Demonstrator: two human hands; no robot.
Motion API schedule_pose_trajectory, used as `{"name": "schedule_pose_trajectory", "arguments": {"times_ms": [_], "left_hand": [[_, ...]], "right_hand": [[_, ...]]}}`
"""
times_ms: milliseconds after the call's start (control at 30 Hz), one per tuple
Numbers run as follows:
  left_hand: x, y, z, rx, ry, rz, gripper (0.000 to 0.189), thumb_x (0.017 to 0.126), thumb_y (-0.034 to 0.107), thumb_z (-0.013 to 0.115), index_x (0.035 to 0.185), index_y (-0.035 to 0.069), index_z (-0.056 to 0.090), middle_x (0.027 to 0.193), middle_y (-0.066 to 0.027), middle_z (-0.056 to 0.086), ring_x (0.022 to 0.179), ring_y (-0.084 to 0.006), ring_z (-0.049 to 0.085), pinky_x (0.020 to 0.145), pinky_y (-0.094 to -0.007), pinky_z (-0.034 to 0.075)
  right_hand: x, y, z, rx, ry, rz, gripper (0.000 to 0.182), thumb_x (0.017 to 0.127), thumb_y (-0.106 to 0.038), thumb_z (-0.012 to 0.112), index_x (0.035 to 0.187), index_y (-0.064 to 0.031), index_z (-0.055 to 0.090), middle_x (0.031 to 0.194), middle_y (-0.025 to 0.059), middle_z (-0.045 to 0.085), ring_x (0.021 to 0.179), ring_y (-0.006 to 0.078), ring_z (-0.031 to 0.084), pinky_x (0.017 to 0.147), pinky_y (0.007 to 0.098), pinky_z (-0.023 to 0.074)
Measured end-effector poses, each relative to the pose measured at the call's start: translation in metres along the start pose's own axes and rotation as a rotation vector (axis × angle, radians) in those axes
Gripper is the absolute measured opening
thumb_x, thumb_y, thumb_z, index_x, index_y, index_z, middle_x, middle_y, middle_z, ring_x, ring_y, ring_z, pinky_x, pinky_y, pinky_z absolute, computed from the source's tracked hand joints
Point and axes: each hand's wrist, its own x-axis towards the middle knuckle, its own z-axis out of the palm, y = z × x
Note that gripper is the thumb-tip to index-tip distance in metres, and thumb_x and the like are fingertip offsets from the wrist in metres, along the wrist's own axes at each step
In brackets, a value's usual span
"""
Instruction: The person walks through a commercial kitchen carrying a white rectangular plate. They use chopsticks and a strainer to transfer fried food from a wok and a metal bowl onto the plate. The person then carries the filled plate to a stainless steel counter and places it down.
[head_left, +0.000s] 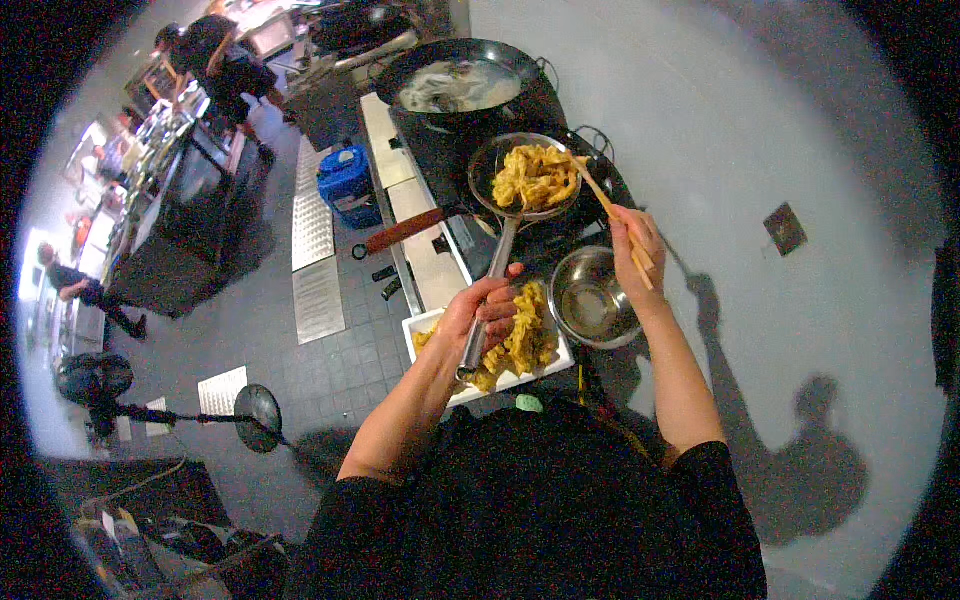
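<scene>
My left hand (484, 307) is closed around the metal handle of a round wire strainer (484, 180). A heap of golden fried pieces (534, 178) fills the strainer, which hangs over a dark wok (611, 180). In my right hand (639, 251) is a pair of wooden chopsticks (600, 191), their tips at the right edge of the heap. Below my left hand stands a white tray (553, 367) with more golden fried pieces (525, 337) in it. A stainless steel bowl (589, 300) sits to the left of my right wrist.
Farther back, a large wok (461, 82) holds cloudy, bubbling liquid. A red-brown handle (405, 231) juts left over the stove's front edge (427, 262). On the floor stands a blue plastic container (349, 184). People (225, 67) are at counters on the left; a grey wall (750, 135) rises at right.
</scene>
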Motion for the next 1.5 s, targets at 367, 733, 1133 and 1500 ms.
{"name": "schedule_pose_trajectory", "arguments": {"times_ms": [367, 733, 1133, 1500], "left_hand": [[-0.043, -0.052, -0.012, -0.023, -0.018, -0.261, 0.027, 0.087, 0.011, 0.039, 0.114, 0.009, 0.039, 0.054, 0.0023, 0.037, 0.035, -0.0048, 0.036, 0.032, -0.022, 0.038], [0.002, -0.15, -0.076, -0.09, 0.028, -0.407, 0.022, 0.088, 0.013, 0.04, 0.11, 0.017, 0.042, 0.057, 0.0034, 0.037, 0.041, -0.0057, 0.036, 0.036, -0.0226, 0.036], [0.044, -0.212, -0.103, -0.119, 0.141, -0.265, 0.024, 0.087, 0.015, 0.045, 0.111, 0.018, 0.042, 0.06, 0.003, 0.041, 0.044, -0.0085, 0.037, 0.044, -0.0263, 0.037], [0.026, -0.2, -0.084, -0.066, 0.342, -0.253, 0.035, 0.083, 0.041, 0.051, 0.098, 0.012, 0.04, 0.08, -0.0082, 0.051, 0.071, -0.0204, 0.055, 0.06, -0.033, 0.05]], "right_hand": [[-0.085, -0.07, -0.07, -0.097, 0.048, 0.333, 0.017, 0.087, -0.011, 0.047, 0.095, -0.0008, 0.057, 0.09, 0.0086, 0.056, 0.079, 0.0156, 0.057, 0.071, 0.0255, 0.045], [-0.153, 0.007, -0.096, -0.177, 0.027, 0.46, 0.015, 0.084, -0.013, 0.05, 0.094, -0.0034, 0.058, 0.078, 0.0074, 0.059, 0.073, 0.0173, 0.056, 0.067, 0.0281, 0.0445], [-0.162, 0.05, -0.089, 0.255, 0.015, 0.712, 0.02, 0.088, -0.018, 0.046, 0.098, -0.0024, 0.054, 0.089, 0.0061, 0.056, 0.073, 0.013, 0.059, 0.062, 0.0227, 0.047], [-0.159, 0.083, -0.067, 0.268, 0.143, 0.719, 0.029, 0.089, -0.027, 0.043, 0.09, -0.0003, 0.054, 0.077, 0.0095, 0.06, 0.066, 0.0161, 0.06, 0.059, 0.027, 0.0464]]}}
